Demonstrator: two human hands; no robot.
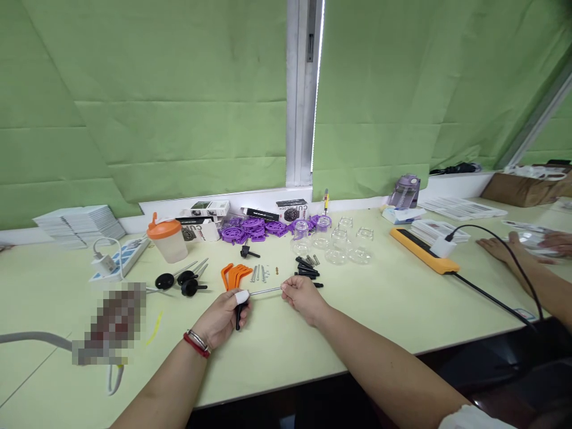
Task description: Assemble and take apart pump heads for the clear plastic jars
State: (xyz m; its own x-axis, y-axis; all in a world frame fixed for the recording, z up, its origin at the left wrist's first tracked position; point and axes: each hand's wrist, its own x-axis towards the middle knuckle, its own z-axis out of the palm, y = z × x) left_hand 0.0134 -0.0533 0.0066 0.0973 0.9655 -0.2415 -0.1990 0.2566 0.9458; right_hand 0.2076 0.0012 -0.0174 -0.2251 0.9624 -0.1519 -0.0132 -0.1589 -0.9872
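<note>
My left hand (221, 319) is closed round a black handle (238, 317) with a white bandage on one finger. A thin metal rod (265, 291) runs from that handle to my right hand (300, 296), which pinches the rod's far end. Both hands hover just above the pale green table (277, 351). Just beyond them lie orange plastic pieces (235, 274), a few small metal pins (259, 273) and a pile of black parts (307, 268).
Purple discs (254, 229), clear glass jars (339, 241), small boxes (210, 210) and an orange-lidded cup (167, 238) stand further back. A power strip (118, 257) lies left. A yellow bar-shaped device (422, 249) with a cable lies right, near another person's hands (500, 247).
</note>
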